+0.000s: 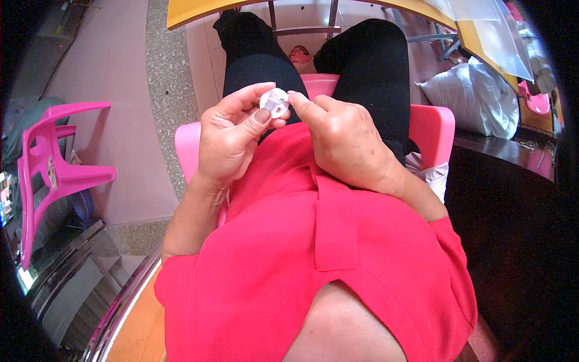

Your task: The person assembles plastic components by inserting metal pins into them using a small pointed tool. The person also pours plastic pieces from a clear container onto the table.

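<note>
Above my lap, my left hand (232,130) pinches a small white round plastic piece (275,103) between thumb and fingers. The piece has a raised pale part in its middle and a small reddish spot low on its face. My right hand (347,133) is closed beside it, with the index fingertip at the piece's right edge. A thin dark line shows at that fingertip, too small to name. My right thumb and whatever those fingers hold are mostly hidden behind the hand.
A yellow-edged table (199,11) crosses the far side. On the left, a pink plastic stool (45,160) lies tipped over. My pink chair (435,130) shows beside my legs. A white sack (473,96) lies at the far right, and a pink object (300,54) is on the floor.
</note>
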### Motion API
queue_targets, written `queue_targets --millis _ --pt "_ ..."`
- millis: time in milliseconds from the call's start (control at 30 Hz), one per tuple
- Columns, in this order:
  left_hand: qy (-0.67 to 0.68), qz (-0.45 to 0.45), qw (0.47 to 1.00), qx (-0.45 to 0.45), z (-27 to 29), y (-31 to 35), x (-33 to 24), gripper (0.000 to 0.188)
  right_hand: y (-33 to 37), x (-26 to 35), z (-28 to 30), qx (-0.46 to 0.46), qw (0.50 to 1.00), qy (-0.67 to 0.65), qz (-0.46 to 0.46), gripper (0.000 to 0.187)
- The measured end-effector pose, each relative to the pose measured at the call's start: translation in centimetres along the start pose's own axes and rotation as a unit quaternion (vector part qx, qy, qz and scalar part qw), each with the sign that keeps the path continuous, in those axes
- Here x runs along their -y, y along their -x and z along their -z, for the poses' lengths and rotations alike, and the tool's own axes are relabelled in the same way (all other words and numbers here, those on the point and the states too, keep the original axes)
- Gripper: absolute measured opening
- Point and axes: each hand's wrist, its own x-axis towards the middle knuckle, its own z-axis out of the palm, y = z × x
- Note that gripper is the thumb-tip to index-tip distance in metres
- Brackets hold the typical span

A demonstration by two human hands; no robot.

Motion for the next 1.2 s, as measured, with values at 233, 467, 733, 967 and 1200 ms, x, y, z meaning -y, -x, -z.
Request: queue_targets --millis 233,467,733,967,1200 --pt "-0.070 -0.032 0.997 0.023 0.0 0.3 0.1 0.032 -0.2 0.6 0.3 0.038 0.998 0.055 0.024 0.038" --pt "-0.151 -0.043 0.987 0.032 0.1 0.4 0.5 0.031 -0.6 0.8 1.1 0.103 0.986 0.121 0.046 0.022" --pt "-0.020 -0.005 0.999 0.048 0.4 -0.1 0.4 0.031 -0.5 0.4 2.1 0.107 0.994 0.031 0.011 0.021" --pt "-0.010 0.002 0.999 0.045 0.4 -0.3 0.3 0.033 0.0 0.6 2.9 0.079 0.997 0.008 0.003 0.024" --pt "-0.068 -0.026 0.996 0.047 -0.1 0.1 0.6 0.033 -0.3 0.6 2.2 0.091 0.995 0.034 -0.005 0.021"
